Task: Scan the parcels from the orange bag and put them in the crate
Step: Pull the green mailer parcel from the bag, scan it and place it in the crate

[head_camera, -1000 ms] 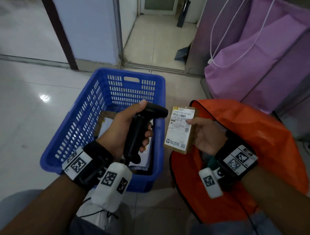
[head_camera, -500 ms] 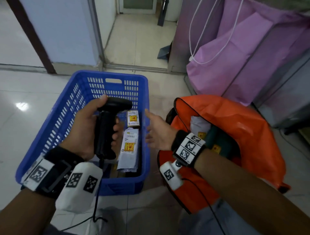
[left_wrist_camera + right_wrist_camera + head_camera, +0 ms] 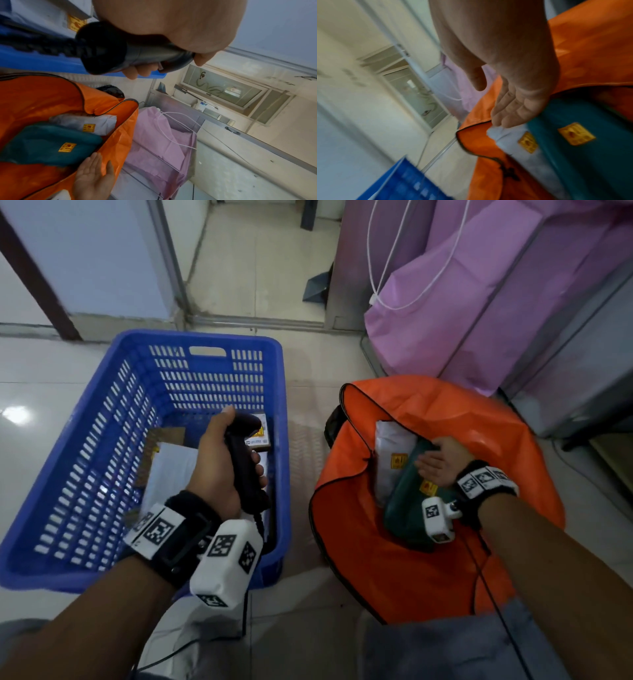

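Orange bag (image 3: pixel 428 542) lies open right of the blue crate (image 3: pixel 102 440). My right hand (image 3: pixel 442 462), fingers straight, reaches onto the teal parcel (image 3: pixel 407 508) beside a white parcel (image 3: pixel 388 453) inside it. My left hand (image 3: pixel 219 470) grips the black scanner (image 3: pixel 245 470) over the crate.

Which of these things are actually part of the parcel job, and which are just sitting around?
Part of the job:
- orange bag
- teal parcel and white parcel inside it
- blue crate with parcels already in it
- black scanner, gripped by the left hand
- right hand, open, reaching into the bag

Just lying about:
- purple bag with a white cord
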A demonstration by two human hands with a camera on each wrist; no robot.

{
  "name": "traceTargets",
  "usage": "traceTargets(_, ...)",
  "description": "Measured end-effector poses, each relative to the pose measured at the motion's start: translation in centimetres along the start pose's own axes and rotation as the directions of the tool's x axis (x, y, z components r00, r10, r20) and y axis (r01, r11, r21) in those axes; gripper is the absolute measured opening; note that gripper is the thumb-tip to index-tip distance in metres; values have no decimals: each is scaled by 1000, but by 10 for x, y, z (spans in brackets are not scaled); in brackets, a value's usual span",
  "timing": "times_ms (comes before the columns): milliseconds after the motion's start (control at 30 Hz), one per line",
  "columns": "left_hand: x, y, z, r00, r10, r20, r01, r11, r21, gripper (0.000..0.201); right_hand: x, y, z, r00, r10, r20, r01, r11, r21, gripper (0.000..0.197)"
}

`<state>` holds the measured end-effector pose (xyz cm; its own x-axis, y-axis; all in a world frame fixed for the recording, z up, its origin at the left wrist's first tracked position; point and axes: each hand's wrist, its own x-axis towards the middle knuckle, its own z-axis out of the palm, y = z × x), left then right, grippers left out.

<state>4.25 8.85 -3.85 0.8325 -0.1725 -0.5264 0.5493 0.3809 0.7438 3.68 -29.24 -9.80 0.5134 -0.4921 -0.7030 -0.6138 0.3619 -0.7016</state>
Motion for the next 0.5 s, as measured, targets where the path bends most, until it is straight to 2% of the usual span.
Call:
traceTargets(67, 7, -6, 5, 1000, -3, -29, 3, 1000, -21, 58, 24, 17, -26, 995, 56, -83, -43, 988, 151, 31)
traceTargets(133, 12, -8, 8, 999, -7, -51, 5, 999, -44, 58, 48, 45, -43, 986, 137, -93, -107, 956, 272, 34)
traceTargets(200, 21, -12, 7, 998, -9, -63, 5, 999, -54, 58, 67, 77, -53, 970, 237, -60, -197, 904, 380, 43)
traceTargets(367, 35, -17, -1, 995, -84, -45, 83, 996, -28, 63, 98, 143, -60, 897, 441, 23, -367, 715, 595, 49)
traceTargets(433, 35, -20, -1, 996, -68, -64, 68, 998, -6, 58, 105, 157, -56, 895, 441, 62, -379, 682, 626, 49)
traceTargets(500, 32, -23, 1, 996, -66, -68, 67, 997, 23, 56, 109, 167, -49, 916, 397, 65, -334, 661, 672, 48)
